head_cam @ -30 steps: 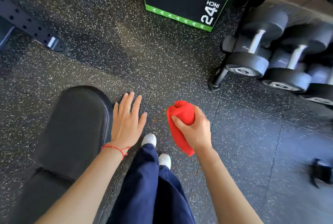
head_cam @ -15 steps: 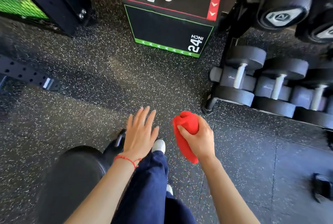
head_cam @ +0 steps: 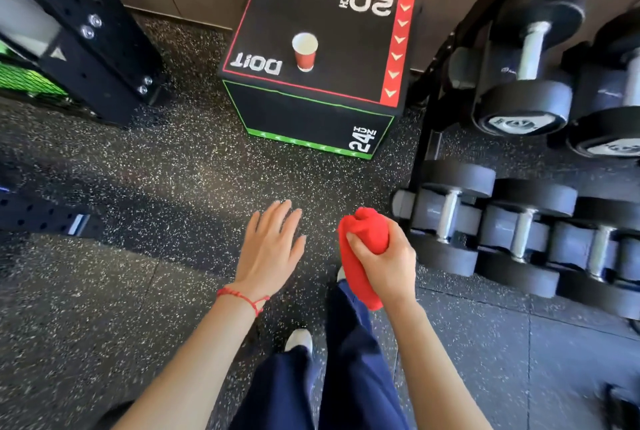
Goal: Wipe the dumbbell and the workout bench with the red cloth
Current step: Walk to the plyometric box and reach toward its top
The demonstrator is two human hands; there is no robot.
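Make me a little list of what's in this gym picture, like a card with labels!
right hand: grips the bunched red cloth
left hand: fingers straight, holding nothing, above the floor
dumbbells: lined up on a rack to the right, untouched
jump box: black, against the wall ahead
paper cup: red, upright on the box top
floor: dark speckled rubber
workout bench: not clearly in view
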